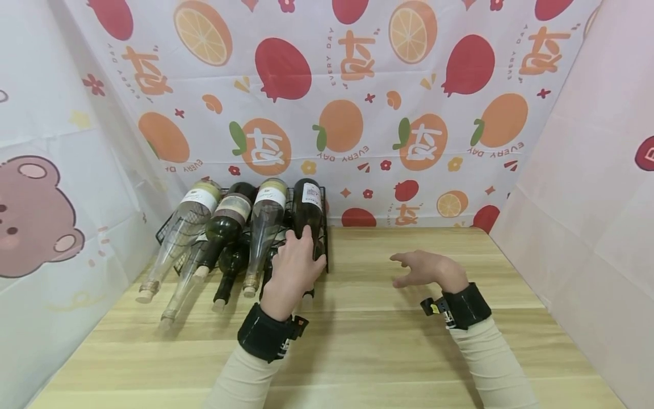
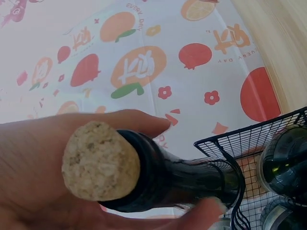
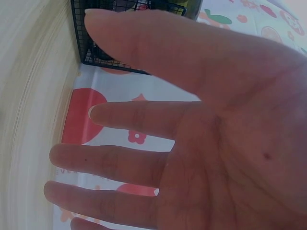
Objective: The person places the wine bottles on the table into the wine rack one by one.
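My left hand holds a dark green wine bottle with a white label, at the right end of a black wire rack. In the left wrist view, the fingers and thumb lie on both sides of the bottle's neck, and its cork points toward the camera. The bottle's base lies toward the back wall. Off to the right, my right hand hovers over the wooden table, holding nothing. Its fingers are spread and nearly straight in the right wrist view.
Several corked bottles lie in the rack in two layers, necks forward, among them a clear bottle, a dark bottle and another clear bottle. A fruit-print cloth hangs behind the table, with cloth on both sides too.
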Available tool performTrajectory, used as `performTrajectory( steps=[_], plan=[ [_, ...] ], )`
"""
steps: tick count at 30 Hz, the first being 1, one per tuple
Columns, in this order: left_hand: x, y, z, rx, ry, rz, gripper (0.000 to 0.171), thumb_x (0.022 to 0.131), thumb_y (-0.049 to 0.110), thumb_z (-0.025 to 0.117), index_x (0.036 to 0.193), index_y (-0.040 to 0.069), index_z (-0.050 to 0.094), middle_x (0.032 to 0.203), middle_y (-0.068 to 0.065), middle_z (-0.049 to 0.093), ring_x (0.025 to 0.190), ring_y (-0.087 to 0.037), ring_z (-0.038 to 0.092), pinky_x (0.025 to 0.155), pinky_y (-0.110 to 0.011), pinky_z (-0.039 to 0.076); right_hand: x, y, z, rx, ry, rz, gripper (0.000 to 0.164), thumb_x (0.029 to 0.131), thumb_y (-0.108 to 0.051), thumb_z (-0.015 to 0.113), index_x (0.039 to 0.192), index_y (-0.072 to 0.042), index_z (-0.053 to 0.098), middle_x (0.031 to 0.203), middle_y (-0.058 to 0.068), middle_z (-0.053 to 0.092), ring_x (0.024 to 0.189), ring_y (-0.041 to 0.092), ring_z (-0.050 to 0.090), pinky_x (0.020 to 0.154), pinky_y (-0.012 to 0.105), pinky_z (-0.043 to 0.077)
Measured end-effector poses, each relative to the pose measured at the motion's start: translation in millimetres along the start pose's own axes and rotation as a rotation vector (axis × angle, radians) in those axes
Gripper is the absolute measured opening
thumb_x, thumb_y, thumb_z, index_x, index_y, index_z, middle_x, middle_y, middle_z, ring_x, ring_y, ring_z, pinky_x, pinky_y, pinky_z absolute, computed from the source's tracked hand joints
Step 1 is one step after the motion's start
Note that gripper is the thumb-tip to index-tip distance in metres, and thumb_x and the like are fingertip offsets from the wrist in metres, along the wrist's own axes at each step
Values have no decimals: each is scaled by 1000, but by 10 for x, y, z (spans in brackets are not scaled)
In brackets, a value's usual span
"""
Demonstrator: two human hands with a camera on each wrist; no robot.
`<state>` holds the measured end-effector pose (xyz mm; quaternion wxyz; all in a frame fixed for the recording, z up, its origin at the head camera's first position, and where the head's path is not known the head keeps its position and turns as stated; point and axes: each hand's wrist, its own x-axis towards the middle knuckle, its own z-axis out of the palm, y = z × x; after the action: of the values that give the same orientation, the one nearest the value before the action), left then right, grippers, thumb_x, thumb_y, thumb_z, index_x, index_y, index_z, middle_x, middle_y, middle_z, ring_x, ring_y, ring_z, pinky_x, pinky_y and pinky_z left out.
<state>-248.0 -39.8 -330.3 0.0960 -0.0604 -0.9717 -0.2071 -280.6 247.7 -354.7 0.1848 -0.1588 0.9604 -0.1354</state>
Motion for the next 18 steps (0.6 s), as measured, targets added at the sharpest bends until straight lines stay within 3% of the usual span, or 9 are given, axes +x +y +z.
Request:
performTrajectory(
  steps=[5,18],
  plan=[
    [0,-18,4,-32,35,40,57,92,17,75,145,3,57,134,-36,55,102,-53,66,82,-57,59,7,2,5,-7,5,-4,69,93,-37,76,152,-12,50,144,21,61,133,38,60,106,60,49],
    [3,-42,5,-30,38,82,56,93,11,70,146,-3,55,130,-34,63,114,-47,63,92,-57,56,11,16,-5,-3,-2,3,69,94,-38,75,153,-14,50,146,20,60,133,37,59,106,60,48]
  ],
)
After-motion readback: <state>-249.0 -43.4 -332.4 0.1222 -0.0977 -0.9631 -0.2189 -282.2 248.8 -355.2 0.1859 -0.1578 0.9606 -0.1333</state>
